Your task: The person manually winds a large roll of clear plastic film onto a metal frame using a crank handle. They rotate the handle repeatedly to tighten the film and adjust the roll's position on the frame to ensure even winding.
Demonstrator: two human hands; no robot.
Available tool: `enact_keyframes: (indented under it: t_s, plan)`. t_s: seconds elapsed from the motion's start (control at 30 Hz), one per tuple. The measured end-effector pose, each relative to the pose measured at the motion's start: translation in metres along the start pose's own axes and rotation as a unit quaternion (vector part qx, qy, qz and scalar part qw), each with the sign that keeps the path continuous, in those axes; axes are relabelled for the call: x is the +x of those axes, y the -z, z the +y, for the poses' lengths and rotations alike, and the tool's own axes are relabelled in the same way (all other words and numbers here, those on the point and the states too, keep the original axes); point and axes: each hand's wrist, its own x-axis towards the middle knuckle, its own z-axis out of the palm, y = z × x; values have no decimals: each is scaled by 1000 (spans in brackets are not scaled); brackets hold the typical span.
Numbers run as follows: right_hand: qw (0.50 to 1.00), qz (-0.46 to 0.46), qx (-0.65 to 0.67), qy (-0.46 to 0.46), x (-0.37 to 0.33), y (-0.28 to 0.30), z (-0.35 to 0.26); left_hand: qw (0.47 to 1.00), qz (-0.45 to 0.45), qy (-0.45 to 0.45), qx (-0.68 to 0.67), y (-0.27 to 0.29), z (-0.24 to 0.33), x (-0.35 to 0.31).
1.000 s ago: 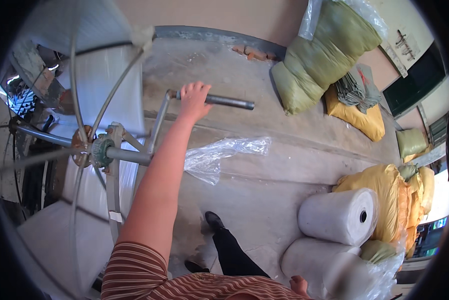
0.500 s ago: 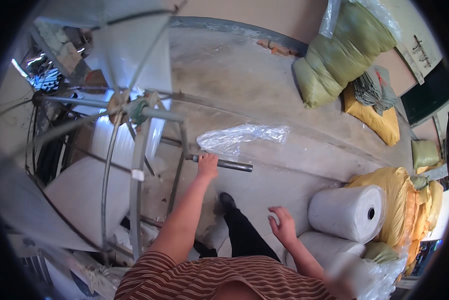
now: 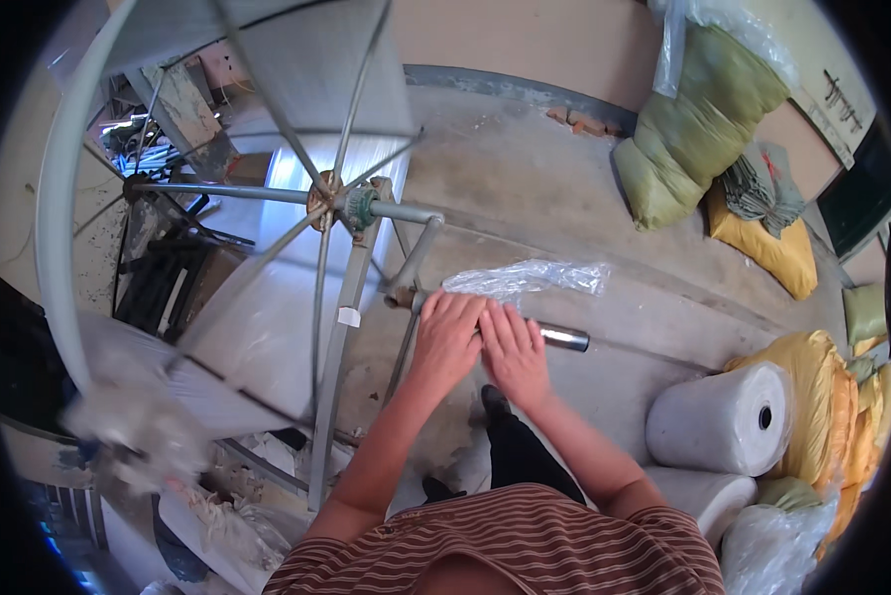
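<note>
A metal crank handle [image 3: 564, 338] juts out to the right from the crank arm [image 3: 421, 253] of a large spoked winding reel [image 3: 324, 201]. My left hand [image 3: 449, 342] lies over the handle close to the crank arm, its fingers wrapped over the top. Right beside it, my right hand [image 3: 514, 359] grips the same handle nearer its free end. The undersides of both grips are hidden. Whitish plastic film [image 3: 257, 327] hangs across the reel behind its spokes. A green hub bearing [image 3: 361, 205] sits on top of a metal post [image 3: 338, 387].
Crumpled clear plastic [image 3: 525, 280] lies on the floor beyond the handle. White wrapped rolls [image 3: 708, 426] are stacked at right, against yellow sacks [image 3: 812, 397]. A green sack [image 3: 703, 129] leans at the far wall. The reel's curved rim [image 3: 59, 198] reaches far left.
My right hand has come from the right, off the handle, onto it beside my left hand. The reel's spokes and crank have turned. The whole view has shifted.
</note>
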Motion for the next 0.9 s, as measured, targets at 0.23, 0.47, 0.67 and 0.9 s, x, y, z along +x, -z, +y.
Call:
enact_keyframes:
  t_s: [0.23,0.47,0.67,0.9]
  plan:
    - [976,154,-151,12,147,23,80,989,65,76,-111,-16,-13,-34]
    - [969,141,-196,-46,263,-35,175,982,13,149,-117,-63,-70,-74]
    - [961,-15,-246,-130,301,-146,241,969,-48,224,-96,-96,-112,-100]
    - [961,-162,-178,-136,244,-309,264,945,-71,312,-59,-113,-126,-128]
